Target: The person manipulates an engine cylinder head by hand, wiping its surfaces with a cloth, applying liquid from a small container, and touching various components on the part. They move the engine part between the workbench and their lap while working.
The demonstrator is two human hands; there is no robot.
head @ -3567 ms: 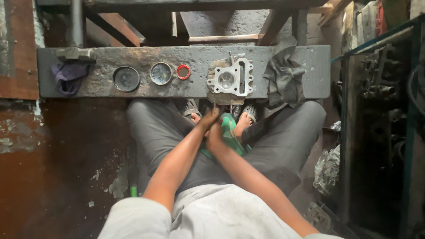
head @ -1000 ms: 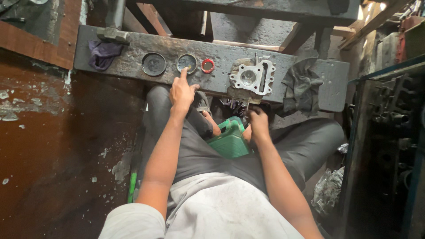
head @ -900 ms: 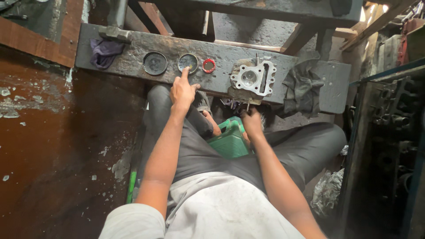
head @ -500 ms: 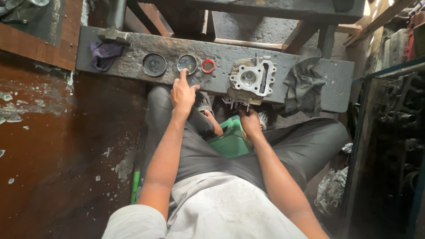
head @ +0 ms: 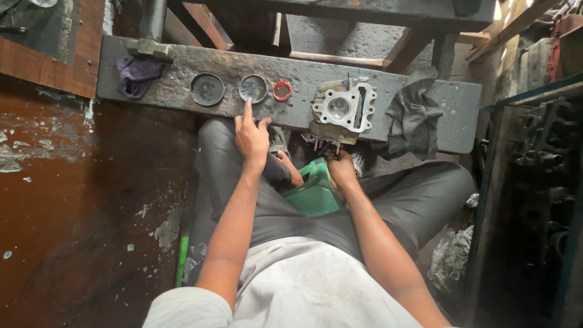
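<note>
Nearest the camera, grey trousered lap with a green plastic container [head: 316, 194] wedged between the knees, just short of the grimy bench slab [head: 461, 115]. Right hand [head: 341, 171] curled at that container's far rim, directly below the slab's near edge, fingers bunched around something thin and metallic; cannot tell exactly what, since the grip hides it. Left hand [head: 251, 135] reaching up to the slab's near edge, index finger extended and touching the rim of the grey round disc [head: 253, 88], remaining fingers loosely folded, thumb out to the side. On the slab beside that disc: a darker round cap [head: 207, 89] to its left, a small red ring [head: 282, 91] to its right, then an aluminium cylinder head [head: 344, 108] lying flat and overhanging the slab's near edge. Dark purple rag [head: 137, 74] at the slab's left end, crumpled grey rag [head: 413, 109] toward its right end.

Likely a light, stiff, thin metal part, that disc, possibly oily and slippery; best pinched by the rim between thumb and forefinger rather than pressed on its face. Cylinder head judged heavy and rigid, needing a full grasp by its outer flanges.
</note>
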